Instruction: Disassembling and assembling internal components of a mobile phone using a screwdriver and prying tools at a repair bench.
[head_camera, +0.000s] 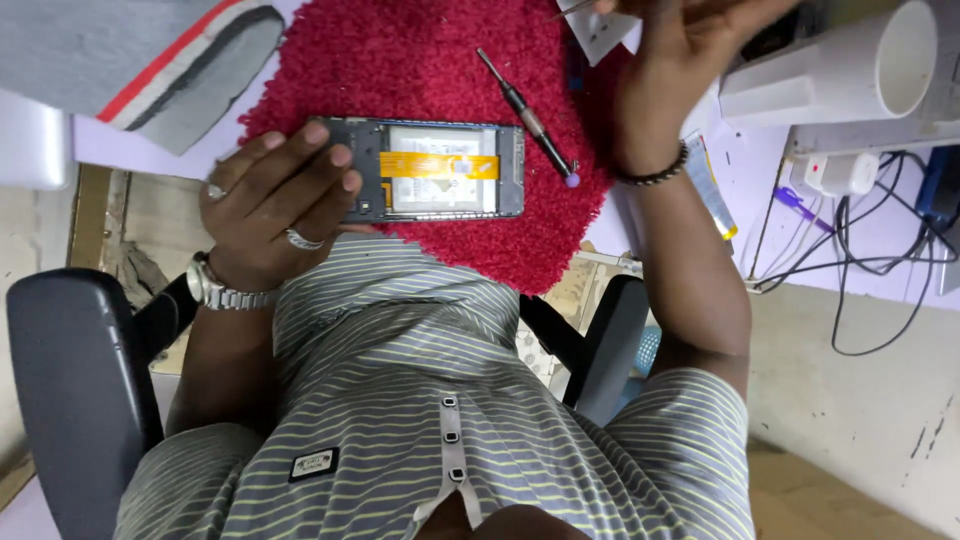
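An opened phone (440, 170) with its back cover off lies on a red fuzzy mat (400, 60); an orange flex strip crosses its grey inside. My left hand (275, 205), with rings and a metal watch, holds the phone's left end, fingers curled over its edge. My right hand (680, 40), with a dark bead bracelet, is raised at the top edge beyond the mat and pinches a thin tool (572, 10), mostly cut off by the frame. A slim screwdriver (525, 115) lies loose on the mat, just right of the phone's top corner.
A grey pad with a red stripe (150, 60) lies at top left. At right stand a white cylinder (880, 65), a white plug block (835, 170) and tangled black cables (880, 260). A small tube (712, 190) lies beside my right wrist. Chair armrests (70, 380) flank my striped shirt.
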